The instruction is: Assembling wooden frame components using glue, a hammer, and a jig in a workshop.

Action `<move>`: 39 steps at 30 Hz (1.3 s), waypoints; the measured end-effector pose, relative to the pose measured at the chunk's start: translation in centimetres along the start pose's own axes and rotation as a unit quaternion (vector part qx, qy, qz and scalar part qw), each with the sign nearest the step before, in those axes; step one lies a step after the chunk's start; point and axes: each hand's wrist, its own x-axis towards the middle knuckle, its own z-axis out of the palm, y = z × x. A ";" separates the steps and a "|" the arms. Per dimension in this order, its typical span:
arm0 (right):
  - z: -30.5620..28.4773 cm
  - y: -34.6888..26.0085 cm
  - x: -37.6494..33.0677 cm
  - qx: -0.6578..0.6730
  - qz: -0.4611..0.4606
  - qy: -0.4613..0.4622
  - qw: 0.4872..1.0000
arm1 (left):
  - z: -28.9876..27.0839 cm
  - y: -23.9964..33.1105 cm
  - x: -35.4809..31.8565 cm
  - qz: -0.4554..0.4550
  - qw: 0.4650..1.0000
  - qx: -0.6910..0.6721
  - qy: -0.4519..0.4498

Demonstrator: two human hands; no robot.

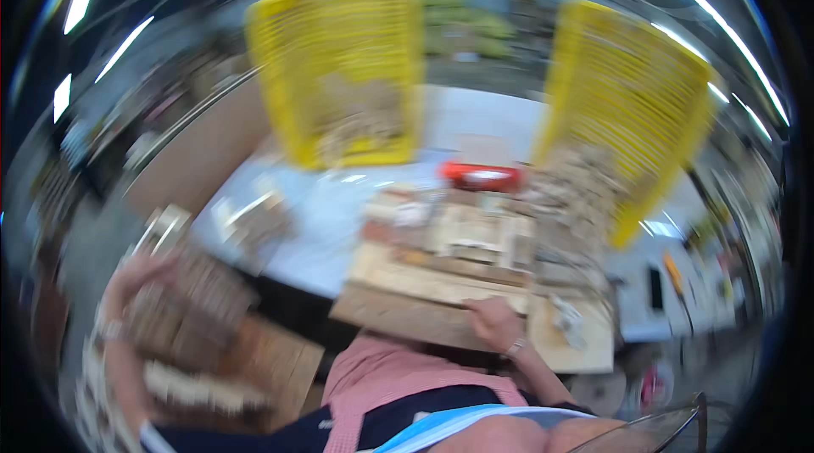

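At lower left sits a stack of brown wooden pieces (195, 304), the left hand (148, 275) at its far corner, too blurred to tell any grip. Well apart, the right hand (493, 321) curls in at the pale wooden board (415, 279), its hold unclear. Beyond: a shiny red object (482, 177), 2 tilted yellow slatted plastic crates (339, 20).

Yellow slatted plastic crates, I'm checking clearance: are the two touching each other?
Apart: the head view shows white tabletop between the left yellow crate and the right yellow crate.
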 end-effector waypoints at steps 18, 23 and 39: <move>-1.7 4.3 -9.9 -0.114 0.135 0.143 0.974 | 22.3 9.4 6.1 0.313 0.917 0.101 -0.225; -1.4 3.0 -12.5 -0.129 0.143 0.099 0.976 | 26.0 20.8 -2.2 0.332 0.883 0.085 -0.321; -1.0 1.7 -8.6 -0.003 0.082 0.063 0.995 | 18.8 7.2 3.4 0.234 0.965 0.116 0.034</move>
